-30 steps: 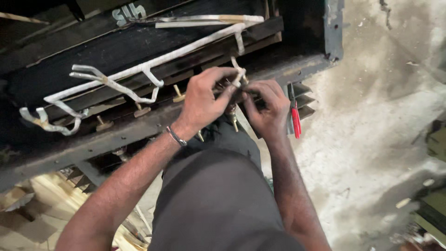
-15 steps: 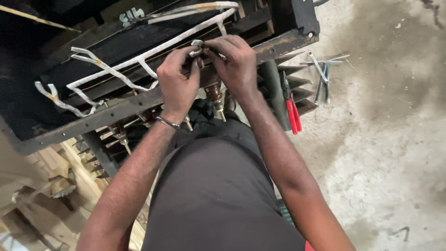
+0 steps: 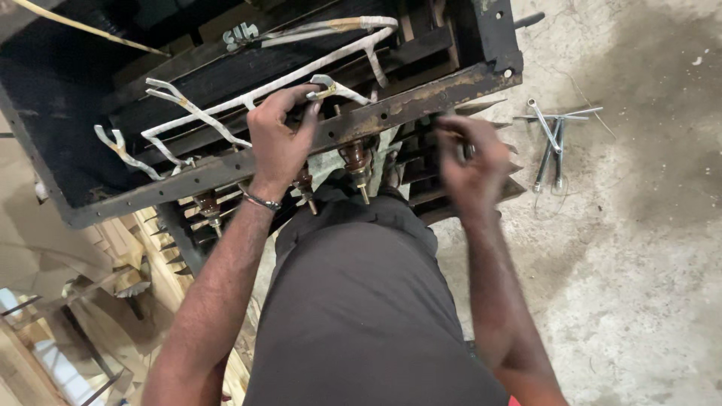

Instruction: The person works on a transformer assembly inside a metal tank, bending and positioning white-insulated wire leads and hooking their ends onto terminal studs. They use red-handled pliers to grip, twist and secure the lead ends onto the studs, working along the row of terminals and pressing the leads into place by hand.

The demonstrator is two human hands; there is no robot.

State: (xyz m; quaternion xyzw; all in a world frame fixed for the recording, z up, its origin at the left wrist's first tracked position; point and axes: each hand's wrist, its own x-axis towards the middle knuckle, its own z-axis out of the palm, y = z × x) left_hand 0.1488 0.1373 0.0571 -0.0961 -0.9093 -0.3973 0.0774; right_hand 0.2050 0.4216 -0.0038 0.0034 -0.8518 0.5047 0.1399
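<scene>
Fingers of the left hand [image 3: 280, 139] pinch the white-wrapped lead [image 3: 336, 89] just above the rusty frame rail [image 3: 421, 101], its length running rightward, while the blurred right hand [image 3: 472, 162] hangs below the rail, grip unreadable.

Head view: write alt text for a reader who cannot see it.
A person's left hand grips a white-wrapped lead on the rusty rim of a black metal tank. The right hand, blurred, hangs beside it over the concrete floor, near some wrenches.
</scene>
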